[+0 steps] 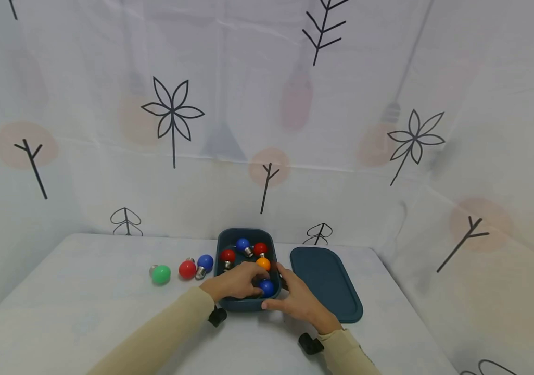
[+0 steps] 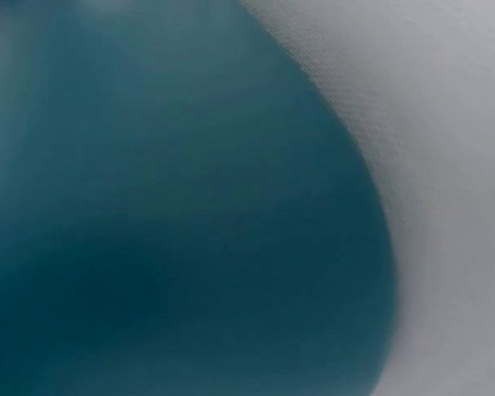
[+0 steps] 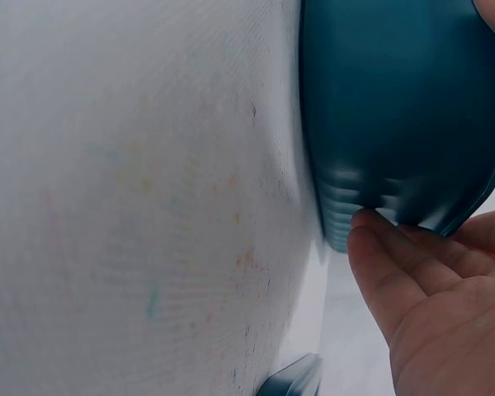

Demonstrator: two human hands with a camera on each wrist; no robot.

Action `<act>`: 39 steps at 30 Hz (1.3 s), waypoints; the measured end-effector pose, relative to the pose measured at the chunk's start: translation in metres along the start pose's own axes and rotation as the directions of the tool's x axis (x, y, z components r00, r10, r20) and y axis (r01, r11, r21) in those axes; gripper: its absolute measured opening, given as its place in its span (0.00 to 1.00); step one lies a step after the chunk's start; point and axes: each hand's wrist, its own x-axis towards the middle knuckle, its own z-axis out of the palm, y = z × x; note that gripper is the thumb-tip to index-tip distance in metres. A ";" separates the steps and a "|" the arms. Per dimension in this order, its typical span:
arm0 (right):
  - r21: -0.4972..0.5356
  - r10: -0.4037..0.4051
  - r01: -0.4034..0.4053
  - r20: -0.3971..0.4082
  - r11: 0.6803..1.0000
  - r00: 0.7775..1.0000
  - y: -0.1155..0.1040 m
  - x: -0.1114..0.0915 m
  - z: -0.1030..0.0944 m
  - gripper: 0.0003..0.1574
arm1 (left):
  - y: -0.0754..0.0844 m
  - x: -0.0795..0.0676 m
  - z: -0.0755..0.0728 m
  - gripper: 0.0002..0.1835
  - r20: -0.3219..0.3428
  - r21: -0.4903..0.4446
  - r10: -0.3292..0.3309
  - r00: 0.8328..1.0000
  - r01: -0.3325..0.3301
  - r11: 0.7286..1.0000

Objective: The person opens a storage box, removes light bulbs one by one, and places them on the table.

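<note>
A dark teal box with several light bulbs in it sits on the table. My left hand reaches in over its near left side, thumb and fingers curled about a blue bulb at the near right corner. Its screw base is hidden. My right hand holds the box at that same corner, fingers along the outer right wall and thumb at the near end. In the right wrist view its fingers press on the box wall. The left wrist view shows only blurred box wall and tabletop.
Left of the box lie a green bulb, a red bulb and another blue bulb. A flat teal lid rests to its right. Inside are red bulbs, an orange bulb and one more blue bulb.
</note>
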 end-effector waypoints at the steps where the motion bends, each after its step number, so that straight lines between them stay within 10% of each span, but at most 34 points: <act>1: -0.002 0.001 -0.001 0.001 1.000 1.000 0.000 0.000 0.000 0.64 | -0.001 0.001 0.000 0.19 0.002 -0.014 -0.003 1.000 0.003 1.000; 24: -0.017 -0.002 0.002 0.008 1.000 1.000 -0.002 0.000 0.000 0.63 | 0.000 0.005 -0.003 0.18 0.037 -0.184 -0.100 0.994 0.105 0.977; 39: -0.003 0.034 -0.034 0.005 0.999 0.999 -0.002 0.000 0.000 0.64 | 0.003 -0.009 -0.035 0.20 -0.085 -0.226 -0.065 0.994 0.045 0.973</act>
